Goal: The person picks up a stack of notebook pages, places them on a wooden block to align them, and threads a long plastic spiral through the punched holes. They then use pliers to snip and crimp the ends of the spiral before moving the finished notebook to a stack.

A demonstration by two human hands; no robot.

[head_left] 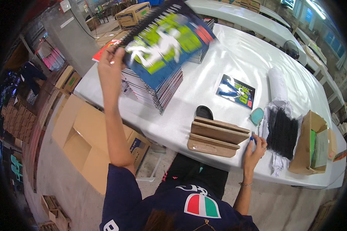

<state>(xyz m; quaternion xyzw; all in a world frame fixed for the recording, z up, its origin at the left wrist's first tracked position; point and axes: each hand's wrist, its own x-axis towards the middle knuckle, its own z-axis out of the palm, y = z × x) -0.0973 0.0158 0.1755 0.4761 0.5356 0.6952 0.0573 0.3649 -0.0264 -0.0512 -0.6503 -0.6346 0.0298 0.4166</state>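
Observation:
My left hand is closed on the left edge of a wire-bound notebook with a blue, green and black cover. The notebook is tilted and blurred, raised over a stack of bound notebooks on the left of the table. Beside the right end of a slotted wooden stand, my right hand is closed around a small blue-handled tool; my fingers hide most of it. A loose printed cover lies flat beyond the stand. To the right of that hand are black binding wires on white paper.
The white-covered table carries a black round holder, a teal object, a white roll and an open cardboard box. A large open carton stands on the floor at left. Further tables stand behind.

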